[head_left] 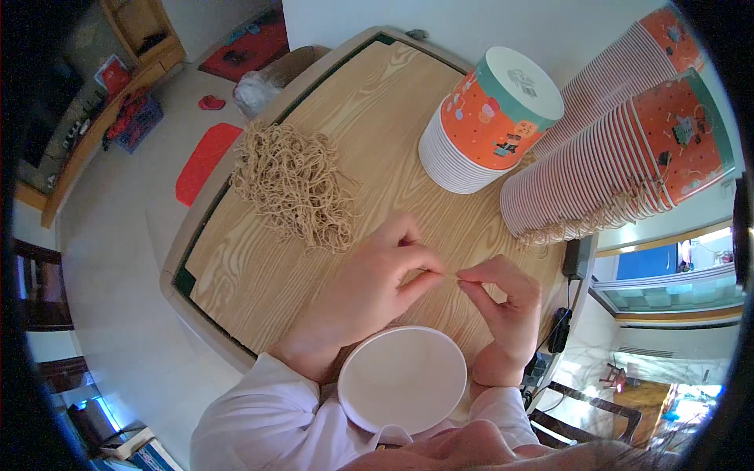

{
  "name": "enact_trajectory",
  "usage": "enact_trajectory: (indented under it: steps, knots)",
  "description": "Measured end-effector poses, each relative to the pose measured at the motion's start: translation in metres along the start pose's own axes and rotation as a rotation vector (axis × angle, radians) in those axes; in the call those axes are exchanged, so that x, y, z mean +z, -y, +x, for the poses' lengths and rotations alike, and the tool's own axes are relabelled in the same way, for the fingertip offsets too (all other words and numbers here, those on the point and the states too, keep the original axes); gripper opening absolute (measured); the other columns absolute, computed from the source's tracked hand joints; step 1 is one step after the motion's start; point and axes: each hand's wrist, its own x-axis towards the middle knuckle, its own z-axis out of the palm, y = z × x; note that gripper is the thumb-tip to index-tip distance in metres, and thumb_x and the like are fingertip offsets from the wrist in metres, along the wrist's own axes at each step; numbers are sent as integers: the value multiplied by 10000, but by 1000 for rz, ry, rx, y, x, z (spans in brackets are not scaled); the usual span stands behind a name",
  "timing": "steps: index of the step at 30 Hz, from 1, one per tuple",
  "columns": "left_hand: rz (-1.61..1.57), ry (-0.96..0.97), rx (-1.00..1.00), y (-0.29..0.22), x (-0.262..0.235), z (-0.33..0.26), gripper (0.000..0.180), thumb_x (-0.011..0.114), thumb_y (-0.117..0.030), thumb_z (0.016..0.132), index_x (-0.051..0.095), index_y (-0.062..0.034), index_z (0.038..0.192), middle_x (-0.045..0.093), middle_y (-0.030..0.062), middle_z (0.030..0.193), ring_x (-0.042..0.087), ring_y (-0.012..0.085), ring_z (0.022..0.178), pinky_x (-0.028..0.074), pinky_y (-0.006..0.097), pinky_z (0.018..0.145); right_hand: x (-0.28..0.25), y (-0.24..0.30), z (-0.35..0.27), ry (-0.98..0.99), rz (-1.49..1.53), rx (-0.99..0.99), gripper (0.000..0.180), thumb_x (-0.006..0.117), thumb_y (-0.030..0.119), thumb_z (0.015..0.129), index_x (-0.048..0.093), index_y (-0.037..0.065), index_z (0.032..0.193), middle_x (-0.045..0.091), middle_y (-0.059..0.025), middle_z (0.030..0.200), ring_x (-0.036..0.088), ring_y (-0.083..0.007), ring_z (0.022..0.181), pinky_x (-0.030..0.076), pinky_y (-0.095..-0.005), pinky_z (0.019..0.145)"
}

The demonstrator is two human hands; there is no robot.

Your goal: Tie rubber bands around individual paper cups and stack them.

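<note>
My left hand (pixel 393 263) and my right hand (pixel 503 302) meet above the table, each closed in a pinch. A tiny tan bit, seemingly a thin strand, shows between their fingertips; most of it is hidden or too small to make out. Just below the hands, close to my body, a white paper bucket (pixel 402 377) faces me with its round mouth open. Beyond my left hand lies a tangled heap of tan string (pixel 294 188).
On the right lies a long stack of nested paper buckets (pixel 605 165) with strings along its side, another stack (pixel 620 71) behind it. A shorter upside-down stack (pixel 487 118), orange and green, stands at the back. A black power adapter (pixel 578 259) sits by the right edge.
</note>
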Motion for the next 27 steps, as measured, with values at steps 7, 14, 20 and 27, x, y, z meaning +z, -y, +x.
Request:
enact_trajectory:
  steps: [7, 14, 20, 27]
  knots:
    - [-56, 30, 110, -2, 6, 5, 289, 677, -64, 800, 565, -39, 1066, 563, 121, 1001, 613, 254, 835, 493, 353, 673, 2, 6, -1, -88, -108, -75, 156, 728, -71, 650, 676, -14, 786, 645, -83, 752, 617, -190, 719, 460, -276, 626]
    - [-204, 190, -175, -13, 6, 5, 344, 716, -88, 791, 578, -103, 1106, 633, 69, 834, 588, 167, 633, 460, 281, 538, 3, 7, -3, -110, -152, -118, 150, 732, -50, 664, 670, -13, 795, 634, -83, 748, 601, -199, 697, 458, -285, 603]
    - [-89, 155, -77, -1, 6, 3, 182, 683, -99, 812, 591, -22, 948, 638, 132, 771, 643, 276, 685, 485, 374, 580, -2, 7, -3, -42, -180, -78, 123, 734, 50, 719, 671, 13, 818, 634, -90, 762, 614, -247, 716, 483, -337, 626]
    - [-209, 96, -65, -4, 11, 3, 133, 666, -100, 823, 576, -23, 883, 616, 118, 733, 619, 254, 639, 468, 348, 554, -3, -4, -1, 75, -180, -106, 118, 673, 71, 801, 587, -4, 771, 557, -118, 695, 565, -293, 664, 440, -373, 578]
